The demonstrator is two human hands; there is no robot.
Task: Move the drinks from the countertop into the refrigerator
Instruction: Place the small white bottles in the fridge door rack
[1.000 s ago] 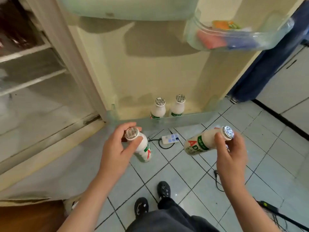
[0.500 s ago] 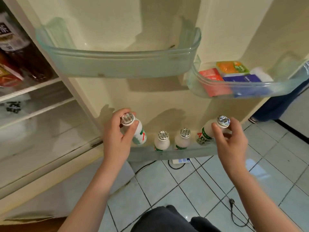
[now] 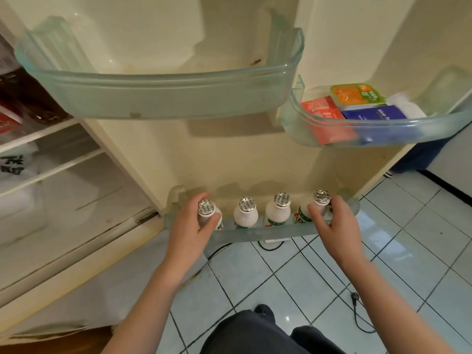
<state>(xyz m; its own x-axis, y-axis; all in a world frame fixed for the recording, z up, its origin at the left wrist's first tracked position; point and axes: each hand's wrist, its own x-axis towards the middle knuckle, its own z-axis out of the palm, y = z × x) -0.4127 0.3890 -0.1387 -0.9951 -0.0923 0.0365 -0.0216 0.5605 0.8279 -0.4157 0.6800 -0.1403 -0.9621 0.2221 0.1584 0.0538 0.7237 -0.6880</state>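
My left hand is wrapped round the leftmost bottle, fingers curled about its shoulder just under the foil cap, at the left end of the bottom door shelf. My right hand pinches the neck of the rightmost bottle between thumb and fingers at the shelf's right end. That bottle seems to lean a little, cap toward the right corner. Between the two, a second bottle and a third bottle stand upright behind the front rail.

I take this as the set-down of both drinks. The rail hides their bases, so I cannot tell whether either one is seated yet. I would lower each until the weight goes off my fingers and straighten the right one first. Then I would open each hand gently and lift it straight up, not sideways.

Room is tight along the row. My left fingers lie in the narrow gap beside the second bottle, and my right fingers fill the space at the right corner. Above the caps it is open, with the upper door shelf and the small door bin well overhead. The way back toward me over the front rail is free, out above the tiled floor.
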